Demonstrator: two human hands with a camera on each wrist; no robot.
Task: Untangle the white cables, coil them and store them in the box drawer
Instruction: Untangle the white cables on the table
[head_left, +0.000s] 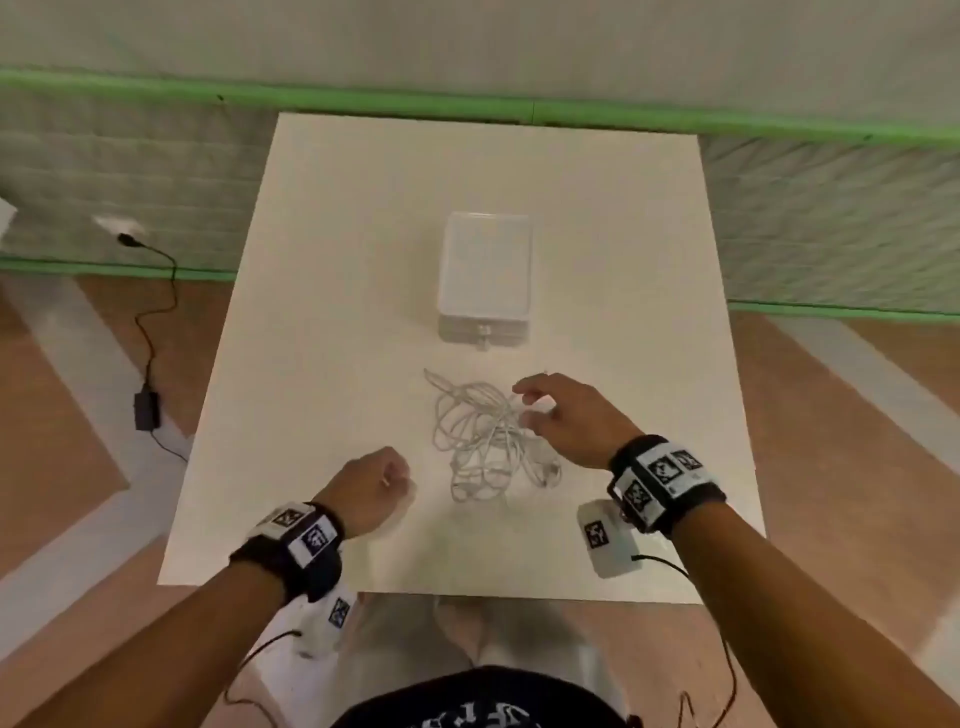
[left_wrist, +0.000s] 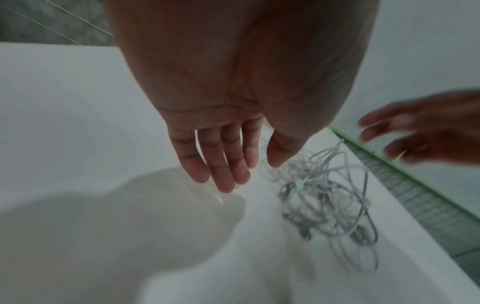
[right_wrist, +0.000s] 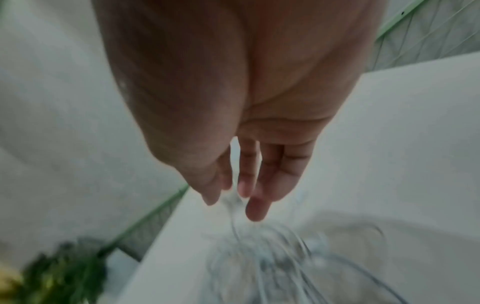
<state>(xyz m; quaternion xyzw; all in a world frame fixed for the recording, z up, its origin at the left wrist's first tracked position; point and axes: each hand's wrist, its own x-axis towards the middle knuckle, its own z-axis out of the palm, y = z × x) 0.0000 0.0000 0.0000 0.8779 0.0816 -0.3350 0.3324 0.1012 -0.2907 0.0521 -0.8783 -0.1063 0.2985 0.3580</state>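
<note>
White cables (head_left: 485, 441) are lying in one loose tangle on the pale surface (head_left: 322, 322), just in front of the closed box drawer (head_left: 484, 327), whose small knob is facing the person. The right hand (head_left: 563, 421) is hovering over the right edge of the heap with its fingers (right_wrist: 255, 207) spread and relaxed, gripping nothing; whether a fingertip is brushing a strand is too blurred to tell. The left hand (head_left: 371, 488) is waiting beside the pile on its left, fingers (left_wrist: 226, 174) hanging loosely straight and empty, apart from the cords. The step in hand is probably the first grasp into the knot. It would go best by looking for a plug end, such as those showing at the near side of the heap, and pinching there rather than grabbing the middle. While one hand is steadying the bundle, the other should be feeding that end back through the loops slowly; pulling hard would likely be tightening the snarl.
</note>
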